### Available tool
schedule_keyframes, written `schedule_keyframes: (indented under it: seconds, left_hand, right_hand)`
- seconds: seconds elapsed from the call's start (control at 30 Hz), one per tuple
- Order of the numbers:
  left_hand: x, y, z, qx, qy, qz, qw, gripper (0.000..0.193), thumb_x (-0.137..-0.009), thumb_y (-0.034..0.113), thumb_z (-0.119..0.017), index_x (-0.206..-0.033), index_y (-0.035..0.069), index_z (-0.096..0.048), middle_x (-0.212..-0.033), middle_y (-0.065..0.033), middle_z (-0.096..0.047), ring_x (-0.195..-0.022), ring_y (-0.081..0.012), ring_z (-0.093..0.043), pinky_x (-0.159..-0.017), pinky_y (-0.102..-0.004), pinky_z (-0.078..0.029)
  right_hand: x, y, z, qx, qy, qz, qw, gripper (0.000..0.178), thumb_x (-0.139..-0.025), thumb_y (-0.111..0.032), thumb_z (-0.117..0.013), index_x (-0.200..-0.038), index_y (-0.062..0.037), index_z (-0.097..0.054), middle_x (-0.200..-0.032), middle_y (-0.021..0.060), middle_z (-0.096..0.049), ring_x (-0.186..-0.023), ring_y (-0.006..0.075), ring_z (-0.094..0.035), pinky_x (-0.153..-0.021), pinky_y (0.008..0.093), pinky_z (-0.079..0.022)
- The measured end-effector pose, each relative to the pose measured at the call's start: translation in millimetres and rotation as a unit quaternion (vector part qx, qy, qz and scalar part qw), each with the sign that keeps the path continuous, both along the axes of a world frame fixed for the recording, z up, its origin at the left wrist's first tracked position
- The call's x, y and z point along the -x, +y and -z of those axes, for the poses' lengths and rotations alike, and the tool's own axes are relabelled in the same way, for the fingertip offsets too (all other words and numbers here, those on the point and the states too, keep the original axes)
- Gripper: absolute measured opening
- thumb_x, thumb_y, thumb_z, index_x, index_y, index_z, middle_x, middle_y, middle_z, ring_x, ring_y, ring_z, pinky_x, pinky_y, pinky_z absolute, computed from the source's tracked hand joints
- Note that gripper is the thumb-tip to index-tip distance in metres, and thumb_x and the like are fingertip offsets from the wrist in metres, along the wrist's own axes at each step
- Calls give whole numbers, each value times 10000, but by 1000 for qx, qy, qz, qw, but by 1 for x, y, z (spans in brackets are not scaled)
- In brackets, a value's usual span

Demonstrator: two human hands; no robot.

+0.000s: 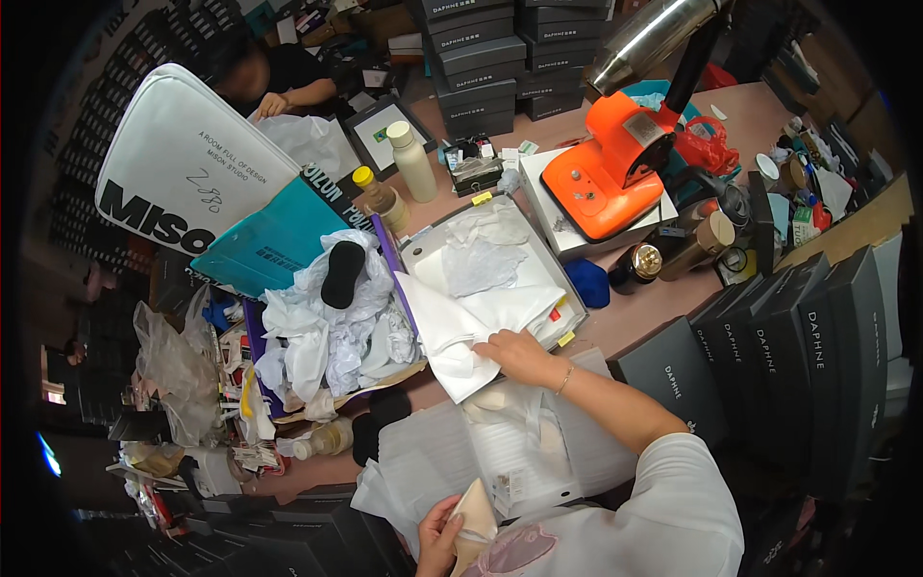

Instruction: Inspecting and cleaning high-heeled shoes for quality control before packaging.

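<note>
Near the lower edge, my left hand (437, 534) holds a cream pointed shoe (474, 514) close to my body. My right hand (516, 354) reaches forward, its fingers closed on a white sheet (444, 332), paper or thin cloth. The sheet lies folded over the near side of an open shallow box (575, 313) with crumpled white tissue paper (486, 245) in it. Between my hands, translucent white wrapping (596, 413) is spread out, with a pale thing in a clear bag (524, 433) on top, its kind not clear.
A purple bin (396, 279) of crumpled paper stands left, a black insole-shaped piece (342, 274) on top. An orange machine (606, 163) stands on a white box. Bottles (411, 162), a blue cap-like item (586, 283) and grey shoeboxes (673, 385) surround the table. Another person's hand (274, 104) works opposite.
</note>
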State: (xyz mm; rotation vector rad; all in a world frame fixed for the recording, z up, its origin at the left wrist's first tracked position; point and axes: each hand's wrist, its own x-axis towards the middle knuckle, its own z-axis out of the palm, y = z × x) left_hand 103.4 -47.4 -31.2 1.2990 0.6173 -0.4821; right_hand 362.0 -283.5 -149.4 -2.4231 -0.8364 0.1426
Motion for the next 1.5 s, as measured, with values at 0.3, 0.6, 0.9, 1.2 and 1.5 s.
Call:
schedule_keyframes:
  seconds: [0.3,0.6,0.9,1.2,1.5]
  left_hand:
    - [2,-4,-14,-26,-13,10,1000,374,-931,144,-561,-1255,-41,-529,-1174,-136,-603,-1050,-200,-568,-925,-311,-444]
    - [10,1,-6,20,1,-3,1000,368,-937,149,-558,-1259,-26,-527,-1169,-114,-600,-1052,-179,-562,-919,-299,-445]
    - [19,9,7,47,-21,-42,998,493,-916,81,-585,-1367,0,-405,-1206,-129,-580,-1047,-162,-572,-910,-279,-451]
    - [45,25,36,-47,-24,-106,993,702,-908,200,-636,-1471,43,-248,-1395,-191,-426,-1268,-263,-419,-1041,-364,-347]
    - [41,36,55,-10,15,-17,1000,564,-939,334,-585,-1395,53,-407,-1393,-155,-438,-1260,-241,-423,-1018,-376,-357]
  right_hand:
    - [9,5,-7,-97,28,43,994,451,-733,-31,-592,-1180,-51,-541,-931,125,-585,-906,329,-572,-774,425,-479]
    - [-8,-7,-22,-102,224,-7,969,497,-866,-251,-613,-1271,15,-504,-1072,238,-611,-1038,393,-574,-911,386,-451]
    - [-152,-17,34,57,86,162,981,325,-857,-276,-602,-1068,-30,-617,-1166,177,-570,-957,348,-609,-726,439,-542]
    - [-153,-25,81,38,-8,180,983,177,-793,-104,-569,-941,-13,-604,-985,174,-600,-984,372,-566,-809,461,-475]
    - [-97,8,-108,-500,256,165,811,239,-895,-107,-548,-1112,-7,-563,-1032,60,-625,-914,148,-592,-799,296,-468]
